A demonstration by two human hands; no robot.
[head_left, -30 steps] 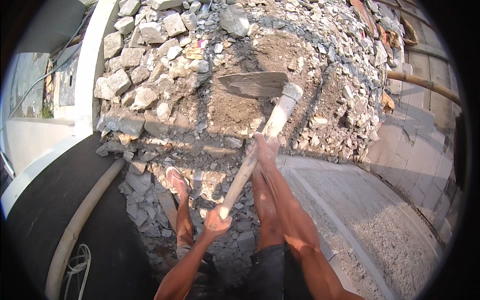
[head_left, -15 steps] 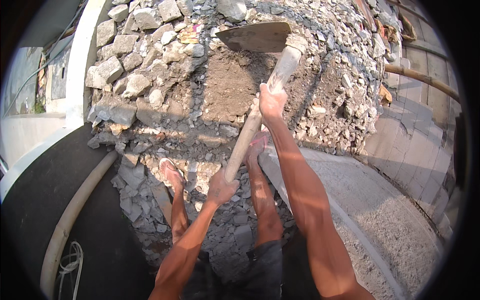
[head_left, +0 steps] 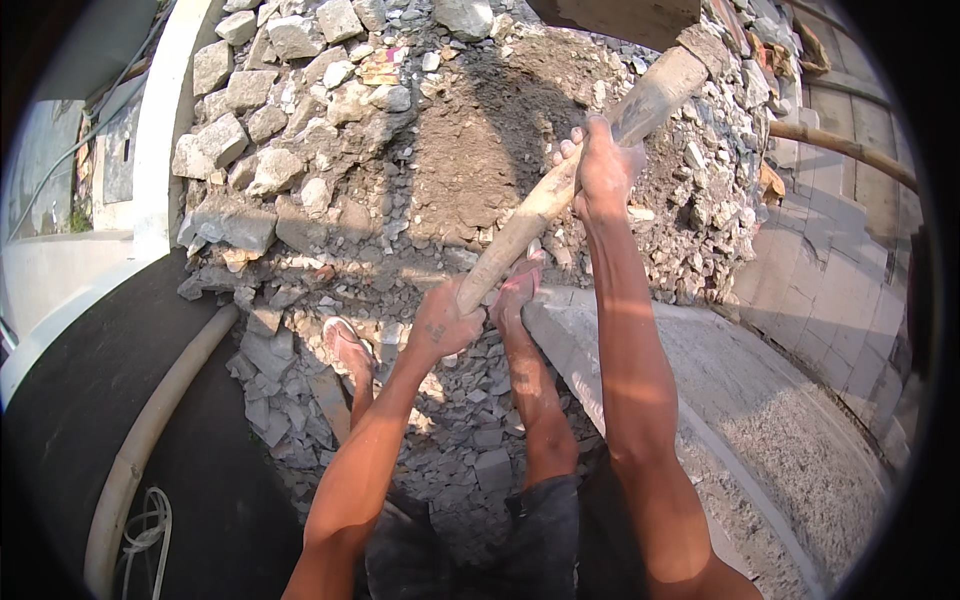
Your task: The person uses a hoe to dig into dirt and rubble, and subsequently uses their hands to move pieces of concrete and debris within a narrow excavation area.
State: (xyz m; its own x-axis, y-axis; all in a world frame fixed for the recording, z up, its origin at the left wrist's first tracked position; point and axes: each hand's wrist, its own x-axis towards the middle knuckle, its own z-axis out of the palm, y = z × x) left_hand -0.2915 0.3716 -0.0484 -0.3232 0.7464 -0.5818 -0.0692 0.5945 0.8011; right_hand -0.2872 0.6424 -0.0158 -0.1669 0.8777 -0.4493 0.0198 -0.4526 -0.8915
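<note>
- Holding a hoe [head_left: 540, 215] with both hands, a person stands at a big heap of rubble [head_left: 330, 190]; the hoe is in front of the body and slants up to the right;
- the left hand [head_left: 447, 322] is clamped round the bottom end of the wooden handle [head_left: 515, 245]; the right hand [head_left: 604, 170] is wrapped round it higher up, nearer the blade [head_left: 630, 20];
- the blade is wide and flat; it is at the top of the view, and the edge cuts part of it off;
- a brown patch of dirt [head_left: 460, 160] is left of the handle; big grey chunks [head_left: 250, 90] sit further left, beside a white wall [head_left: 165, 130], with a yellow and pink scrap [head_left: 384, 68] near them;
- the left foot [head_left: 350, 347] is on broken bits; the right foot [head_left: 515, 298], with a pink strap, is just beside a grey slab [head_left: 700, 370];
- a long pale pole [head_left: 150, 420] lies at the lower left, near a loopy white cord [head_left: 150, 530]; a brown pole [head_left: 845, 148] pokes out at the right.
</note>
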